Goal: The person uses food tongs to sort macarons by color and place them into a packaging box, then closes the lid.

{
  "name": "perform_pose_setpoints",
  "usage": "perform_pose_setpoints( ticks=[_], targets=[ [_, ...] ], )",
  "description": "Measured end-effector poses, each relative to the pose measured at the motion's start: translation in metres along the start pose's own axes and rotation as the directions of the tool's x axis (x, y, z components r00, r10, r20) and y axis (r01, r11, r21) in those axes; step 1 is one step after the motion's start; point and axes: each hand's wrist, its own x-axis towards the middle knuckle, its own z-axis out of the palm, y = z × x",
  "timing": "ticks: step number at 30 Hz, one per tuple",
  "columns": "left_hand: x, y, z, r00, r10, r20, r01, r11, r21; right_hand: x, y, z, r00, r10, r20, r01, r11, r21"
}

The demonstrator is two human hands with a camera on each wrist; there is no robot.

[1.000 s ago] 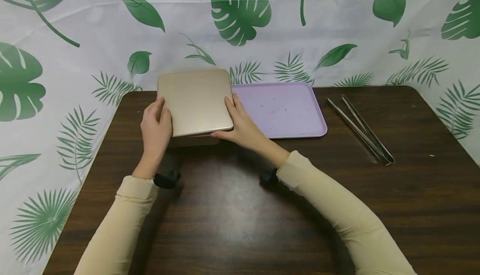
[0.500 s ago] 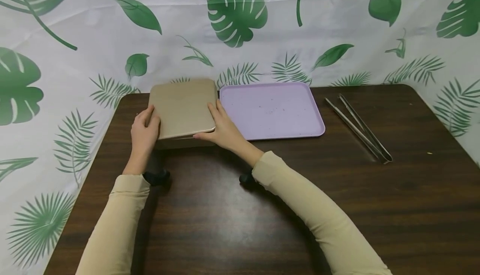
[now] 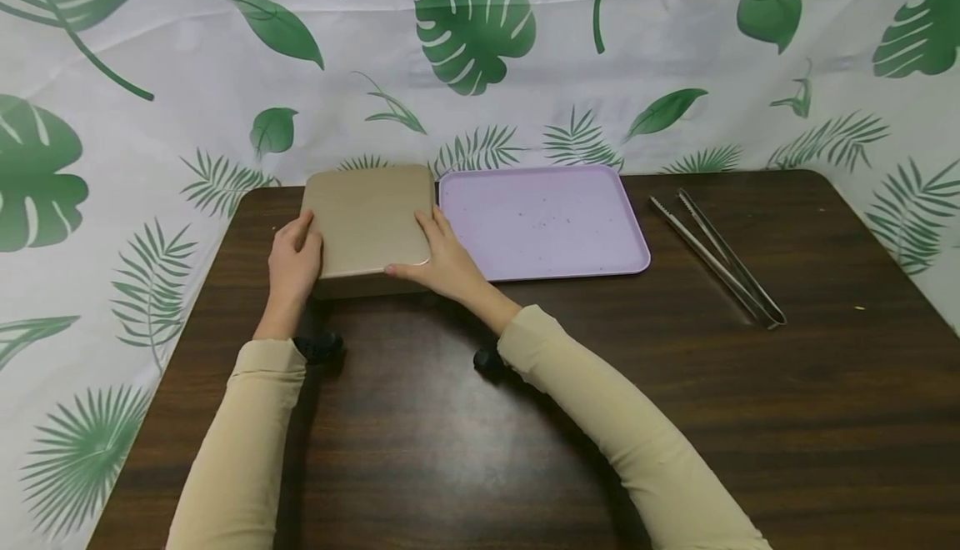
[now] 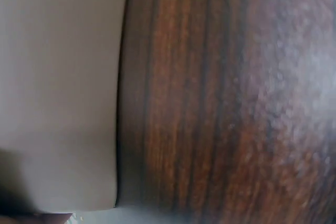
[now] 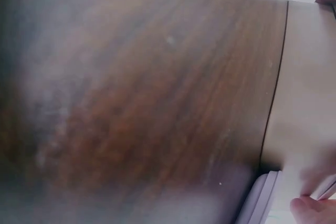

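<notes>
A gold-beige, square box with rounded corners (image 3: pixel 367 217) sits at the back left of the table, lid side up. My left hand (image 3: pixel 292 268) holds its left side, thumb near the top edge. The right hand (image 3: pixel 448 265) grips the near right corner, with its thumb along the front edge and its fingers at the right edge. In the left wrist view the box's plain front wall (image 4: pixel 63 87) stands against the table. Fingertips of the right hand (image 5: pixel 310 211) show at the corner of the right wrist view. What the box contains is hidden.
A lilac tray (image 3: pixel 480 200) with small dark specks lies close to the box's right side. Metal tongs (image 3: pixel 723 262) lie farther right on the dark wooden table (image 3: pixel 480 450). A leaf-patterned cloth (image 3: pixel 585 33) hangs behind.
Both hands have shifted the box left and lowered it slightly, uncovering more of the tray's left end. Over the last half second it has moved little. The tray and tongs stay put.
</notes>
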Motion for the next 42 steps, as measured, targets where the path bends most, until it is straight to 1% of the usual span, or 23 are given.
perform_pose_setpoints(
  ticks=[3, 7, 13, 17, 20, 24, 26, 28, 32, 36, 42],
  targets=[
    [0.002, -0.001, 0.001, 1.000, 0.025, -0.002, -0.025, 0.999, 0.030, 0.001, 0.000, -0.003, 1.000, -0.002, -0.002, 0.002, 1.000, 0.011],
    [0.005, 0.001, 0.002, 0.999, 0.043, 0.008, -0.044, 0.996, 0.078, 0.002, 0.000, -0.007, 1.000, -0.016, 0.000, 0.016, 1.000, -0.013],
    [0.008, 0.004, 0.003, 0.998, 0.064, 0.016, -0.065, 0.983, 0.171, 0.008, -0.003, -0.012, 0.998, 0.002, 0.060, 0.002, 0.998, -0.065],
    [0.007, 0.004, 0.005, 0.997, 0.076, 0.025, -0.080, 0.970, 0.231, 0.013, -0.003, -0.014, 0.995, -0.012, 0.101, 0.024, 0.993, -0.118],
    [0.007, 0.004, 0.005, 0.996, 0.077, 0.046, -0.088, 0.952, 0.293, 0.015, -0.002, -0.015, 0.991, -0.028, 0.133, 0.050, 0.986, -0.161],
    [0.006, 0.006, 0.003, 0.993, 0.077, 0.092, -0.108, 0.913, 0.393, 0.016, -0.001, -0.016, 0.986, -0.033, 0.161, 0.065, 0.978, -0.198],
    [0.008, 0.006, 0.002, 0.990, 0.083, 0.111, -0.123, 0.896, 0.427, 0.016, -0.001, -0.018, 0.986, -0.030, 0.166, 0.065, 0.976, -0.207],
    [0.009, 0.007, 0.001, 0.988, 0.095, 0.125, -0.141, 0.886, 0.442, 0.016, -0.001, -0.019, 0.986, -0.020, 0.165, 0.056, 0.975, -0.217],
    [0.011, 0.008, -0.001, 0.985, 0.119, 0.128, -0.164, 0.881, 0.444, 0.016, -0.002, -0.020, 0.985, 0.005, 0.170, 0.038, 0.968, -0.249],
    [0.013, 0.008, -0.001, 0.983, 0.125, 0.133, -0.172, 0.878, 0.447, 0.016, -0.003, -0.020, 0.984, 0.019, 0.179, 0.029, 0.964, -0.263],
    [0.014, 0.006, -0.001, 0.981, 0.126, 0.144, -0.179, 0.869, 0.462, 0.016, -0.002, -0.019, 0.982, 0.017, 0.189, 0.036, 0.962, -0.271]
  ],
)
